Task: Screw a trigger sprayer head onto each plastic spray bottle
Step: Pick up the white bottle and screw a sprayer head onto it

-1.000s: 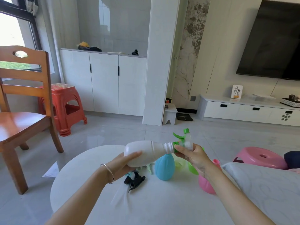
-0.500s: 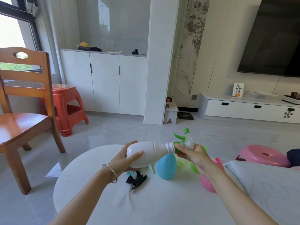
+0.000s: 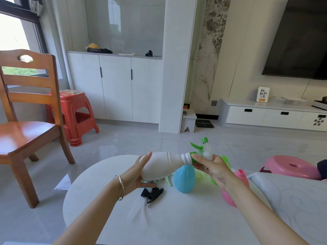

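A white spray bottle [image 3: 160, 165] lies sideways in the air above the round white table [image 3: 109, 175], its neck pointing right. My left hand [image 3: 137, 175] grips its base. My right hand [image 3: 211, 167] holds a green trigger sprayer head [image 3: 200, 149] whose collar sits on the bottle's neck. On the table below stand a blue bottle [image 3: 184, 178], a pink bottle [image 3: 238, 184] partly behind my right arm, and a green bottle [image 3: 225, 160] mostly hidden by that hand. A loose black sprayer head [image 3: 152, 192] lies near my left wrist.
A wooden chair [image 3: 26, 121] stands left of the table, a red plastic stool [image 3: 72, 114] behind it. A pink stool [image 3: 292, 167] sits on the floor to the right. A pale patterned cushion [image 3: 293, 206] borders the table's right side.
My left hand has shifted its grip around the base of the white bottle. The bottle and the green sprayer head stay in about the same place.
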